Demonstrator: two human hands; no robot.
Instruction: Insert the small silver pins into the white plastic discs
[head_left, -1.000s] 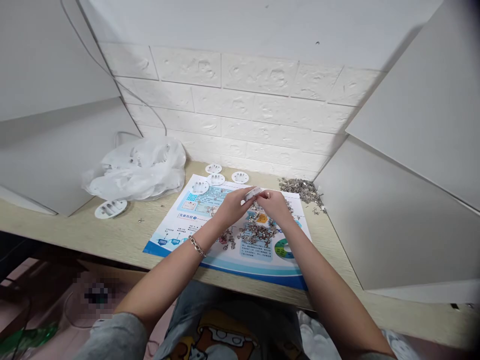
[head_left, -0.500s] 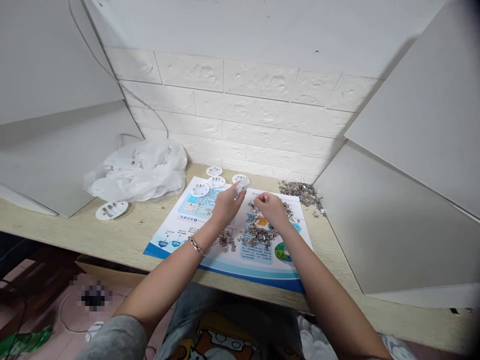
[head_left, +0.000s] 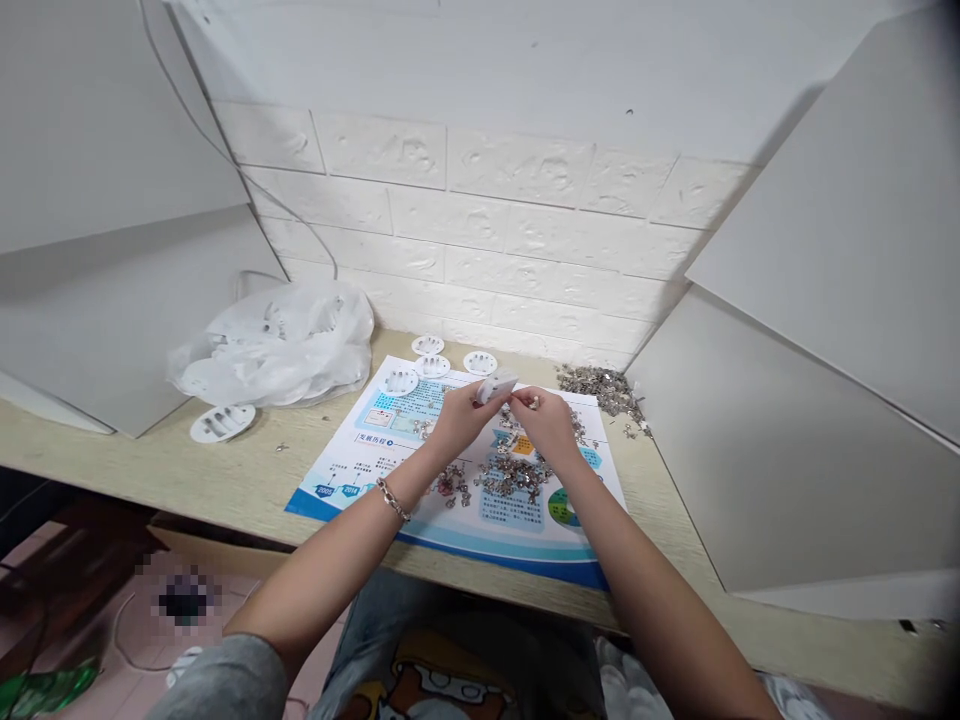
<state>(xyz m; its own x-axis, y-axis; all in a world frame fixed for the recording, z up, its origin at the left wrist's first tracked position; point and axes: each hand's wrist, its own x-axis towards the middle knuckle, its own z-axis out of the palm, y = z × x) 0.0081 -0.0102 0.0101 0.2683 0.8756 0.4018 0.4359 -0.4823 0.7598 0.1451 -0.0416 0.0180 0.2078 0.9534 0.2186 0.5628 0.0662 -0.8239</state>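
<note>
A round white plastic piece (head_left: 496,386) is held tilted in my left hand (head_left: 463,418), above the printed sheet. My right hand (head_left: 544,420) is closed in a pinch close beside its right edge; whatever lies between those fingertips is too small to make out. Below and between the hands, small metal parts (head_left: 514,477) lie heaped on the sheet. Beyond my left hand, several similar white discs with metal pieces in their slots rest flat, one disc (head_left: 400,381) on the sheet's upper left corner and another disc (head_left: 480,363) near the wall.
A printed sheet (head_left: 450,535) covers the middle of the wooden table (head_left: 255,490). On the left lie a clear bag of white discs (head_left: 285,345) and a loose disc (head_left: 223,423). A pile of metal parts (head_left: 600,388) sits back right. Grey panels (head_left: 810,440) flank both sides.
My left hand has turned the white piece and moved it right, toward my right hand. The two hands are now nearly touching at the fingertips.
</note>
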